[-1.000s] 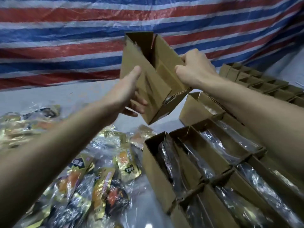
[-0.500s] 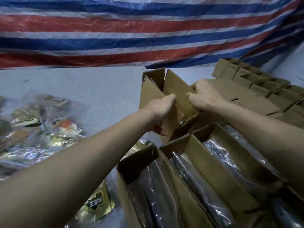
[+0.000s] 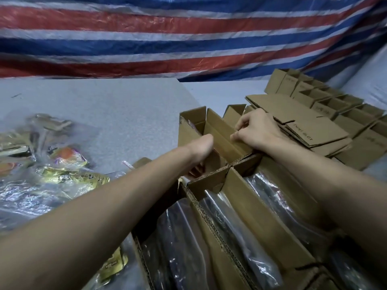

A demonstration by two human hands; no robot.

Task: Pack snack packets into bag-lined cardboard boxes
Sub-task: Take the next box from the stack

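Observation:
An open cardboard box [image 3: 217,130] stands on the grey table at the far end of a row of bag-lined boxes [image 3: 257,208]. My left hand [image 3: 201,149] reaches down inside it, fingers mostly hidden by the box wall. My right hand [image 3: 257,130] grips the box's right flap at its top edge. Snack packets [image 3: 67,162] in gold and orange wrappers lie in clear plastic on the left of the table.
A stack of flat folded boxes [image 3: 297,122] lies right behind my right hand. More open boxes [image 3: 335,105] stand at the far right. The grey table top [image 3: 104,114] runs back to a red, white and blue striped tarp [image 3: 188,38].
The box was held up in the air between both hands; it has come down onto the table at the end of the row. My left hand has gone inside it.

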